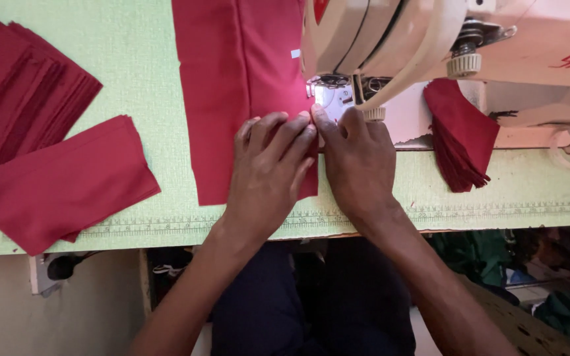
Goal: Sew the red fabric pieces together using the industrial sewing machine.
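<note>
A long strip of red fabric (232,79) lies on the pale green table (140,59) and runs up under the cream sewing machine (417,39). My left hand (270,168) rests flat on the strip, fingers pressing it just in front of the presser foot (328,89). Beside it my right hand (357,158) touches the strip's right edge, fingertips meeting those of the left near the needle area. Neither hand is closed around anything.
Stacks of cut red fabric pieces (41,145) lie at the table's left. A smaller bundle of red pieces (460,135) sits under the machine arm on the right. A printed ruler (496,209) runs along the front edge. Green cloth (483,254) lies below the table.
</note>
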